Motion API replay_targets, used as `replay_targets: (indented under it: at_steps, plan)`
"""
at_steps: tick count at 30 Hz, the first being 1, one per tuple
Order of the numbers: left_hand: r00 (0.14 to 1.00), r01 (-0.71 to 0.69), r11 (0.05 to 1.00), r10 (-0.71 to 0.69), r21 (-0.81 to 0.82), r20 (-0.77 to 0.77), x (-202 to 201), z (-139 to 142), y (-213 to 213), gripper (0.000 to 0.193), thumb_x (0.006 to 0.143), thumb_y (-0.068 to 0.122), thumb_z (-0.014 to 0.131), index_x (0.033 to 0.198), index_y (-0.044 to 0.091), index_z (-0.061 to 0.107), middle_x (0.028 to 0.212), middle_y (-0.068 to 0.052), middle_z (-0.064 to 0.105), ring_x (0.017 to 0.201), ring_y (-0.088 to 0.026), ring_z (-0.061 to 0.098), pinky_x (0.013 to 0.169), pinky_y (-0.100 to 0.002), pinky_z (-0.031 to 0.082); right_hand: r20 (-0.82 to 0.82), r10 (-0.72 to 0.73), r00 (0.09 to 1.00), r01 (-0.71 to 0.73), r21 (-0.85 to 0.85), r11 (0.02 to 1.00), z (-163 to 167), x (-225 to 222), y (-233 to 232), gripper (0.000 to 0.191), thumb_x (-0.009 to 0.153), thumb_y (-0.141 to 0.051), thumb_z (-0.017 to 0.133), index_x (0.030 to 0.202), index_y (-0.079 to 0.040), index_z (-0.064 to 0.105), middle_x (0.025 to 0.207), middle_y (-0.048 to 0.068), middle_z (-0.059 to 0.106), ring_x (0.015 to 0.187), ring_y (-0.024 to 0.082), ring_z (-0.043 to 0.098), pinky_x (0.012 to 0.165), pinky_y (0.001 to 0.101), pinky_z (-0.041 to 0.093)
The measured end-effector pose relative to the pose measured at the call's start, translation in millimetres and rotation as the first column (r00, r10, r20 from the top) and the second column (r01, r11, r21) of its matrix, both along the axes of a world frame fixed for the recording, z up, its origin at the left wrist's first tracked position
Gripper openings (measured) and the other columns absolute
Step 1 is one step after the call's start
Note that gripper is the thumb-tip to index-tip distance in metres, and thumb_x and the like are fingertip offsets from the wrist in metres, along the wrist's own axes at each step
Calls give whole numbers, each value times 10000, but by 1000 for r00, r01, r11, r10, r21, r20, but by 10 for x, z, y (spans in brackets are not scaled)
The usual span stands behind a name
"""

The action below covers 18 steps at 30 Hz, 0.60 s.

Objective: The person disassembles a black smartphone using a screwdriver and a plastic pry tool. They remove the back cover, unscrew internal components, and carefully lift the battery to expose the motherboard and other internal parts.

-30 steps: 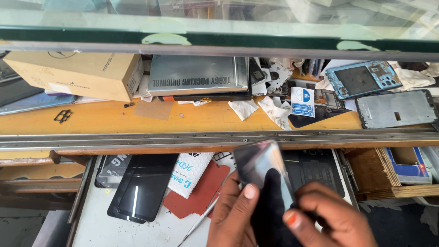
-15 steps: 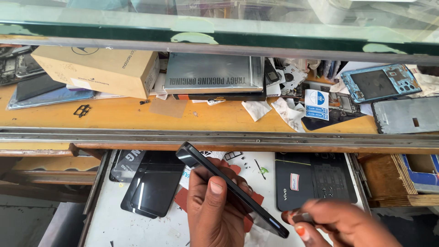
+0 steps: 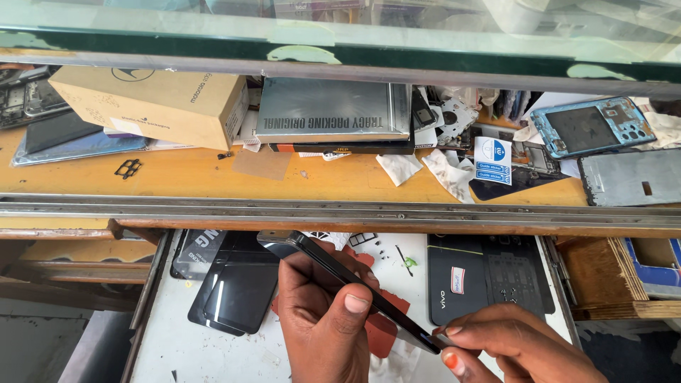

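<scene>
Black phone [image 3: 340, 280] held edge-up over the white work mat [image 3: 184, 347], so its side faces the camera. Left hand [image 3: 323, 319] fingers clamp its middle; right hand [image 3: 518, 347] fingertips pinch the lower corner, steadying it.

A phone repair shop: loose phone frames [image 3: 592, 126], glass screens [image 3: 241, 298] and boxes [image 3: 152, 103] crowd the counter.

bare left grip [image 3: 323, 319] and right grip [image 3: 521, 347], orange-painted thumbnail
</scene>
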<state>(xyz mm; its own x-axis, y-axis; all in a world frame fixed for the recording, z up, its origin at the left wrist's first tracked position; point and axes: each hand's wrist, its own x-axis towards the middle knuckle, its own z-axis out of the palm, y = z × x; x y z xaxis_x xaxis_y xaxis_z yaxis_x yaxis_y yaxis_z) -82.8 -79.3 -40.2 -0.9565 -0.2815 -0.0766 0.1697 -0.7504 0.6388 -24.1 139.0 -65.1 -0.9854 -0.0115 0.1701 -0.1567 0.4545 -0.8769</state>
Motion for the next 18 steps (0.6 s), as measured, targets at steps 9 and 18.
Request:
replay_targets:
  at_steps: [9, 18]
  plan:
    - [1000, -9, 1000, 8, 9, 28, -7, 9, 3, 646, 680, 218, 931, 1136, -10, 534, 852, -155, 645, 833, -266, 682, 801, -443, 611, 30, 4, 1000, -4, 3, 1000, 42, -30, 8, 173, 817, -76, 838, 969, -121, 769, 991, 94, 753, 980, 199, 779, 787, 342, 651]
    - [993, -6, 1000, 7, -11, 115, 27, 7, 16, 563, 695, 110, 885, 1107, 2, 518, 858, -144, 637, 797, -237, 689, 755, -423, 637, -200, 31, 979, -19, 63, 998, 65, 0, -72, 150, 840, -90, 834, 975, -131, 785, 950, 72, 756, 908, 174, 777, 717, 280, 680]
